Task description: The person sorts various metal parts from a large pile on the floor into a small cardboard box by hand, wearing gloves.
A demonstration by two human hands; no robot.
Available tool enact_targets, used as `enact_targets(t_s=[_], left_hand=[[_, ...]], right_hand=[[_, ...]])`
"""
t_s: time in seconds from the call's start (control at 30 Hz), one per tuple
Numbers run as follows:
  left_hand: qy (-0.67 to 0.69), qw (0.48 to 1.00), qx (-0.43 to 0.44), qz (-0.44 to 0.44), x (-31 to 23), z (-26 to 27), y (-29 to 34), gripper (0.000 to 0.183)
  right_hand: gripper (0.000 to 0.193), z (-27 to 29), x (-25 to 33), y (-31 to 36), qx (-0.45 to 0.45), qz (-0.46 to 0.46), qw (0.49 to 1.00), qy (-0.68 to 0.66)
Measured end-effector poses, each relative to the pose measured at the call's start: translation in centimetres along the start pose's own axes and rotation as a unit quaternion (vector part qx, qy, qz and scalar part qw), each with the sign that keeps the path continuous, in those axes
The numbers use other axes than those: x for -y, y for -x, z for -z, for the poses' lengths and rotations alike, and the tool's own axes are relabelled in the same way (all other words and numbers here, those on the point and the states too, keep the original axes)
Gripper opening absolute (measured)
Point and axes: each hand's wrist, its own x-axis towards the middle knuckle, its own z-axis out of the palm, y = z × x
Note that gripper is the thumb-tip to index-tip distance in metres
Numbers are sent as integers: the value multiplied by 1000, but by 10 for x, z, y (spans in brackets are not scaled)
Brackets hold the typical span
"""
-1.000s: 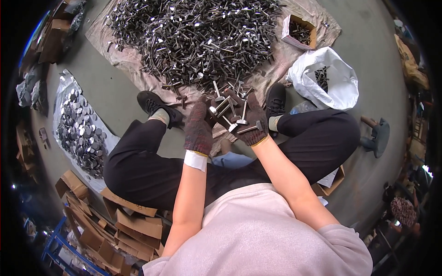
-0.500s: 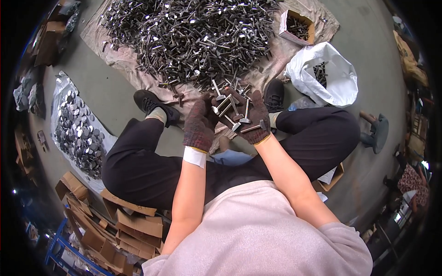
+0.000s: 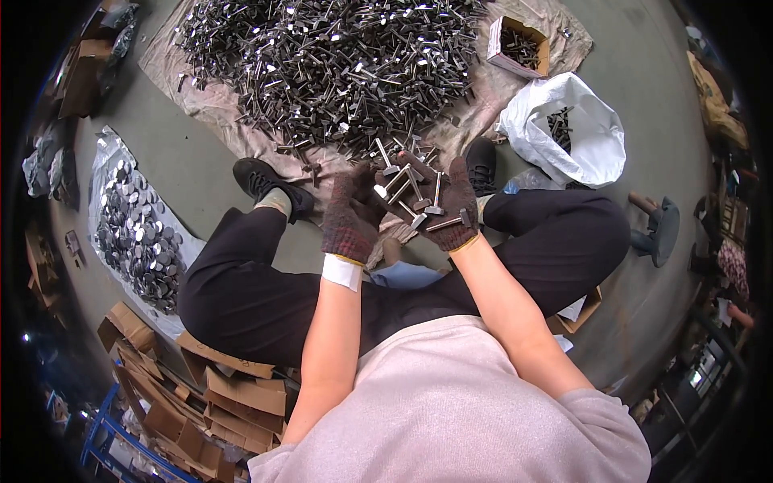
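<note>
Both my hands wear dark knitted gloves and meet between my knees, cupped around a loose handful of T-shaped metal pieces (image 3: 415, 193). My right hand (image 3: 457, 201) bears most of the pieces on its palm and curled fingers, with shafts pointing various ways. Against the left side of the handful, my left hand (image 3: 349, 211) has its fingers curled inward, partly hidden by the pieces and its own glove. Just beyond my hands lies a large pile of similar metal pieces (image 3: 330, 68), heaped on a stained cloth (image 3: 217, 109).
An open white sack (image 3: 596, 153) and a small carton (image 3: 543, 56), both with dark metal pieces inside, stand to the right. Round metal discs (image 3: 141, 233) lie on sheeting at the left. Cardboard boxes (image 3: 241, 402) are at lower left, a small stool (image 3: 662, 233) at right.
My hands have shifted very slightly to the right with the metal pieces, which tilt a little differently. At the far right edge, a person in patterned clothing has moved.
</note>
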Motion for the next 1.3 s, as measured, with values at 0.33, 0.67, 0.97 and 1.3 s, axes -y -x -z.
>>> enact_targets(t_s=[0.33,0.67,0.97,1.3], left_hand=[[-25,999,19,15,8,4,-10,40],[-28,997,67,37,17,-1,-15,32],[-179,973,140,37,19,-16,-1,46],[-415,884,134,-171,29,-20,10,42]], right_hand=[[86,-2,11,10,22,20,999,40],[89,-5,18,16,6,48,999,18],[86,-1,26,19,3,71,997,-11],[88,1,26,19,-7,80,997,13]])
